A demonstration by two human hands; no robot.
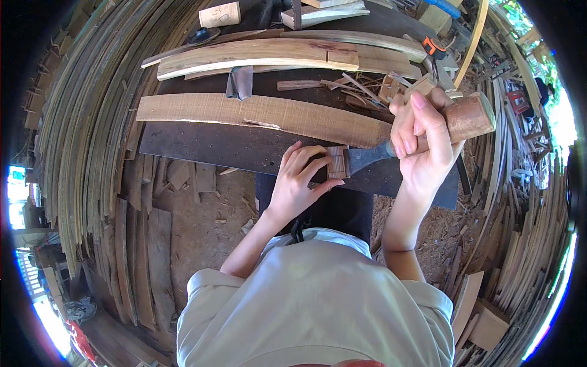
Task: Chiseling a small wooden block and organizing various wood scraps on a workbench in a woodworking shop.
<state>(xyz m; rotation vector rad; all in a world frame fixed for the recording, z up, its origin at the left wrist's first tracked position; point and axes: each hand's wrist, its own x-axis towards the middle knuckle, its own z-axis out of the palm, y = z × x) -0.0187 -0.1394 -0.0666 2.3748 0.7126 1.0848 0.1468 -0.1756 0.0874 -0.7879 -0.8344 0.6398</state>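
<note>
Reddish-brown wood, cut into a small squarish block (337,164) with dark lines across its face, sits in your left hand (299,176), pinched between the thumb on the side nearer you and the fingers on the far side. Your right hand (428,137) is curled around a chisel with a blue-grey metal blade and a thick round wooden handle (371,156), its fingers wrapped where metal gives way to wood. The blade flares toward its wide end, which meets the block's right side; its metal looks dull, while the brown handle ends in a blunt, smooth butt. The chisel's long axis runs crosswise in front of you, blade pointing left toward your left hand, butt pointing right and slightly away. Block and blade are near the close edge of a dark, flat, dusty bench top (205,145). Just beyond lies a long, light-brown, gently curved board (244,115) with fine saw marks, and a bent grey sheet piece (239,82) stands at its far edge. Farther off are a pale plank with a dark reddish streak (257,56), a heap of thin wood splinters (361,85) and an orange-and-black tape measure (435,48).
</note>
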